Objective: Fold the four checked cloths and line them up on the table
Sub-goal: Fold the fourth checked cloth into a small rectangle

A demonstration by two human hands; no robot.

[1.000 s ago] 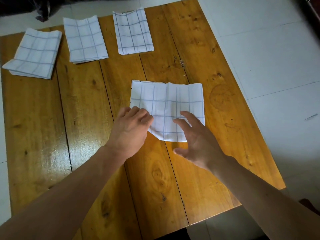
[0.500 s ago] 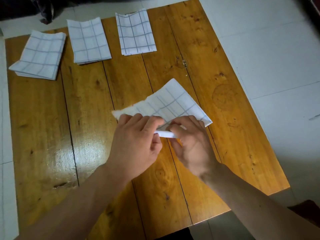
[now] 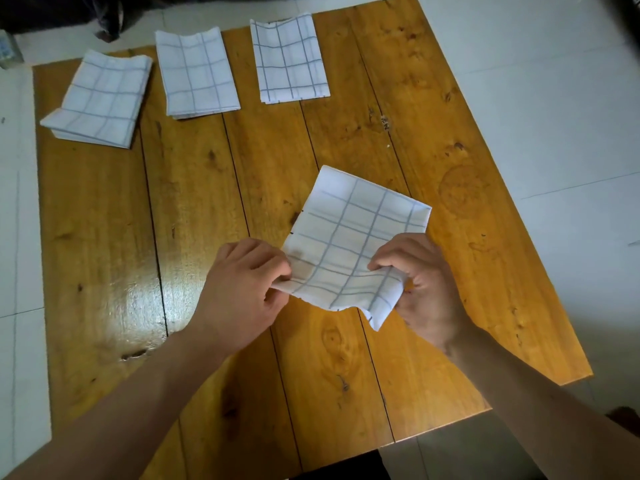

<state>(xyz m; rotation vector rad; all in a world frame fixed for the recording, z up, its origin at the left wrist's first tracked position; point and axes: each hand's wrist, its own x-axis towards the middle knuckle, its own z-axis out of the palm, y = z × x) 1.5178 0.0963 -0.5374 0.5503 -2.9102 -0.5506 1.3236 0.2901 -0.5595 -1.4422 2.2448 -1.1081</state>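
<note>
A folded white cloth with a blue check (image 3: 353,237) is held just above the middle of the wooden table (image 3: 194,237), its far end tilted away to the right. My left hand (image 3: 242,289) pinches its near left corner. My right hand (image 3: 422,282) grips its near right edge with curled fingers. Three more folded checked cloths lie in a row along the far edge: one at the far left (image 3: 100,98), one beside it (image 3: 195,72), and a third (image 3: 289,58) to their right.
Pale floor tiles (image 3: 540,98) surround the table on the right and left. A dark object (image 3: 104,15) lies on the floor beyond the far edge. The table's near edge runs under my forearms.
Both hands have taken hold of the cloth that lay flat, lifted its near edge and turned it, so it now points away to the right. The three far cloths have not moved.
</note>
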